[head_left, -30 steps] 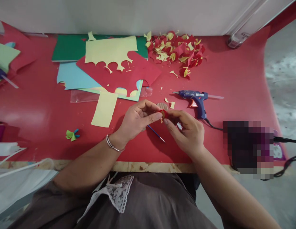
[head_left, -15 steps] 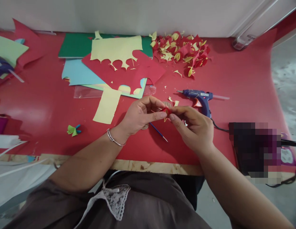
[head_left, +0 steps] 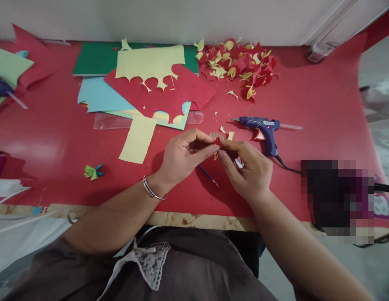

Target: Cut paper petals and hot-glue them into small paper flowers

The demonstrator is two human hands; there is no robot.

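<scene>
Between the fingertips of both hands is a small red paper piece [head_left: 217, 142], pinched over the front middle of the red table. My left hand [head_left: 186, 154] has its thumb and fingers closed on the piece's left side. My right hand [head_left: 247, 167] pinches it from the right, thumb below and index finger above. A bit of yellow shows just under the piece. Beneath the hands lies a thin blue stick [head_left: 208, 175] with a pale tip, its upper end hidden by my left hand. Yellow scraps [head_left: 227, 133] lie just behind the fingers.
A blue glue gun [head_left: 263, 130] lies to the right, its cable running to a blurred dark object [head_left: 332, 196]. Red and yellow cut pieces [head_left: 235, 62] are heaped at the back. Coloured sheets [head_left: 150, 62] overlap at back left; a green and blue paper flower [head_left: 93, 172] sits front left.
The fingers have shifted slightly and the red piece now shows a pointed fold on top. My right hand has moved a little left. The whole view has shifted slightly.
</scene>
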